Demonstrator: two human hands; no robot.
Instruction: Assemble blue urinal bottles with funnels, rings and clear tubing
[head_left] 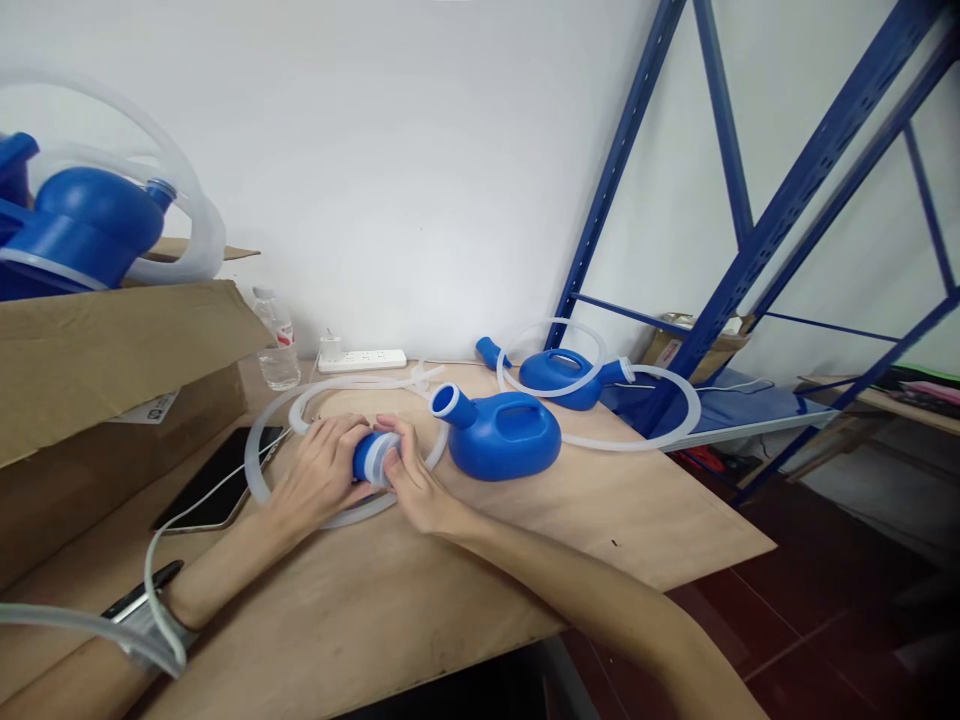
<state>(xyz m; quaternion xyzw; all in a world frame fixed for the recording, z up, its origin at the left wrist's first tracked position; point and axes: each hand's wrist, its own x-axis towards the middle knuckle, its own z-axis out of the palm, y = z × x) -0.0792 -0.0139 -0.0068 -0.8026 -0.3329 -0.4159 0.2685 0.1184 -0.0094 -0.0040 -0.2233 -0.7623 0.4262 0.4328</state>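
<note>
My left hand [319, 465] is wrapped around a blue plastic fitting [361, 455]. The fingers of my right hand [416, 485] close on the translucent white cap [384, 460] at its end, so both hands grip one piece just above the table. Partly behind my hands lies a coiled translucent hose [259, 465]; whether it joins the fitting is hidden. Right of my hands, a blue plastic bottle [499, 455] with a built-in handle stands, its slanted neck uncapped and turned toward the left.
Behind it sits a second blue bottle [555, 372] with its hose. At left, a cardboard box [112, 350] holds more blue bottles [94, 220]. A black tablet [214, 480], water bottle [277, 345] and power strip [367, 360] are nearby. Blue metal shelving [731, 275] rises at right.
</note>
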